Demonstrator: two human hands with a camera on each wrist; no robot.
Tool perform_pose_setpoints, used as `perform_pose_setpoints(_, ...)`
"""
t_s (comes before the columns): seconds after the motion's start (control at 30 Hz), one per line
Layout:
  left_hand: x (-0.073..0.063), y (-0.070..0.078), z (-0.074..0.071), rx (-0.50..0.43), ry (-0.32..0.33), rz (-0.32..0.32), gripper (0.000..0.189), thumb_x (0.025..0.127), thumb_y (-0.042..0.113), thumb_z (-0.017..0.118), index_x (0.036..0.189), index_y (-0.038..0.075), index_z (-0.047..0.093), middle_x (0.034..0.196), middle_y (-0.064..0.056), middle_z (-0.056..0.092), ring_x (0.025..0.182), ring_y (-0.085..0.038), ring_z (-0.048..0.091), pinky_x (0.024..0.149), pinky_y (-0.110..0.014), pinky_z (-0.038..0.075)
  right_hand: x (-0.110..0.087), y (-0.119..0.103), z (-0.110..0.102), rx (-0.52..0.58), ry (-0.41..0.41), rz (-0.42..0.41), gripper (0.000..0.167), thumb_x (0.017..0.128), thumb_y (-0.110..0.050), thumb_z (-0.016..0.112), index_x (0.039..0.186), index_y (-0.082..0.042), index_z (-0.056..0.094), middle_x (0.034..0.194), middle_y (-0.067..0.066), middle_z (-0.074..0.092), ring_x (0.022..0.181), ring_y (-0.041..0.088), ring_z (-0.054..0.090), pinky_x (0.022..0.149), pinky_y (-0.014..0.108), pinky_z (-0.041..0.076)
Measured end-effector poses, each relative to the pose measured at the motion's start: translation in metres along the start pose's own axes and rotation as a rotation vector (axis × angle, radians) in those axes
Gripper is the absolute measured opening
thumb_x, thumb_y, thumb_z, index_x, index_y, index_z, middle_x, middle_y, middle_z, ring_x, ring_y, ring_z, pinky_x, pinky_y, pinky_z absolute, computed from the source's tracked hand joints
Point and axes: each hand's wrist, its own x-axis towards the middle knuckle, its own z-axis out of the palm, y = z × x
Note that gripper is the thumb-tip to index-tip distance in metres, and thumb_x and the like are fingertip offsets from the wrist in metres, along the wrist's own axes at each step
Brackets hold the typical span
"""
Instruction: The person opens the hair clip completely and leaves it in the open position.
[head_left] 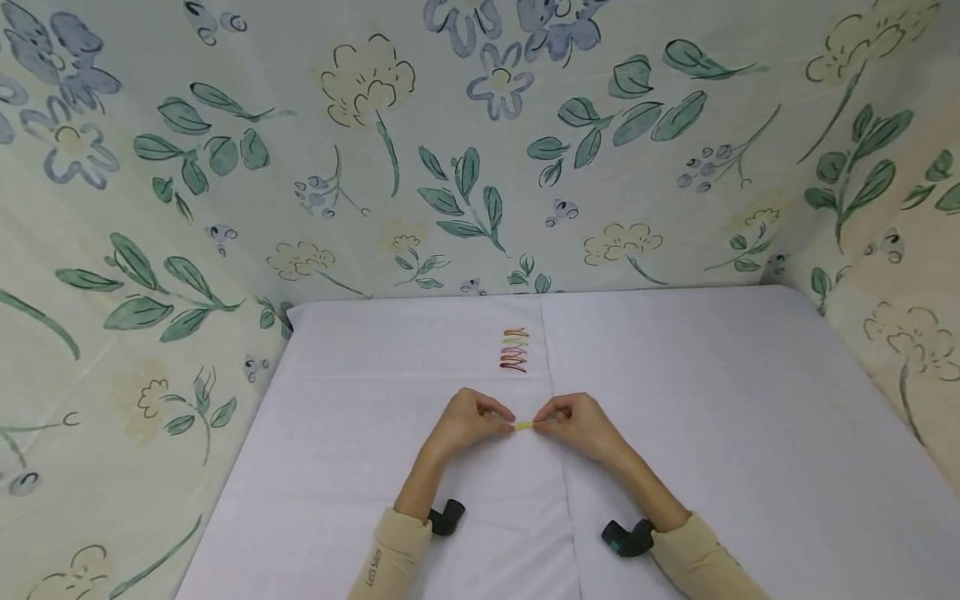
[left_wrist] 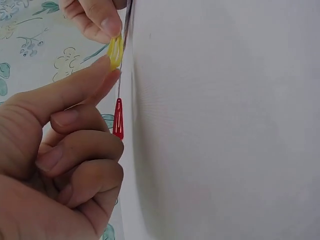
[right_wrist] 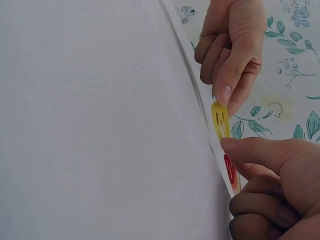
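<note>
A yellow snap hair clip spans the small gap between my two hands, low over the white cloth. My left hand pinches one end between thumb and index finger. The opposite end sits between the thumb and index finger of my right hand. In the right wrist view, the slotted face of the yellow clip shows clearly, and its tip is hidden by the right fingertips. Beyond the hands lies a column of hair clips in orange, green, pink and red. Its nearest, a red clip, appears in the left wrist view.
The white cloth covers a wide table, with a crease running front to back near its middle. Floral fabric hangs behind the far edge and along both sides. Each wrist carries a black camera.
</note>
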Motion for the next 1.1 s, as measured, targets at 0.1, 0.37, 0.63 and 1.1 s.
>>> perform_pose_setpoints(0.1,0.0,0.001,0.001,-0.007,0.003,0.005,0.004,0.083,0.011,0.084,0.088,0.01,0.085,0.051,0.008,0.045,0.051,-0.007,0.035,0.052,-0.023,0.032,0.0,-0.002,0.002,0.005,-0.003,-0.016,0.004,0.09,-0.015,0.08,0.087,-0.011,0.079,0.056,-0.007,0.036,0.052,0.005,0.031,0.053,0.02,0.029)
perform_pose_setpoints(0.37,-0.001,0.003,-0.006,-0.056,0.019,0.016,0.004,0.086,0.014,0.083,0.084,0.011,0.084,0.056,0.007,0.052,0.054,-0.008,0.039,0.054,-0.023,0.033,-0.001,-0.003,0.001,0.054,0.003,-0.053,0.009,0.091,-0.018,0.079,0.092,-0.009,0.079,0.058,-0.006,0.037,0.053,0.004,0.032,0.054,0.02,0.03)
perform_pose_setpoints(0.63,0.003,0.003,-0.01,-0.126,0.032,0.068,0.006,0.09,0.013,0.081,0.092,0.008,0.084,0.076,0.001,0.071,0.064,-0.009,0.049,0.058,-0.019,0.04,0.001,-0.005,0.001,0.162,0.055,-0.134,0.009,0.095,-0.017,0.076,0.097,-0.008,0.078,0.061,-0.004,0.039,0.054,0.003,0.036,0.052,0.019,0.031)
perform_pose_setpoints(1.1,0.002,0.004,-0.011,-0.214,0.025,0.242,0.008,0.092,0.006,0.077,0.095,0.002,0.082,0.093,-0.017,0.079,0.065,-0.007,0.051,0.06,-0.018,0.044,0.0,-0.007,0.002,0.317,0.06,-0.182,0.009,0.097,-0.01,0.072,0.101,-0.003,0.074,0.061,-0.006,0.033,0.054,0.003,0.031,0.052,0.019,0.029)
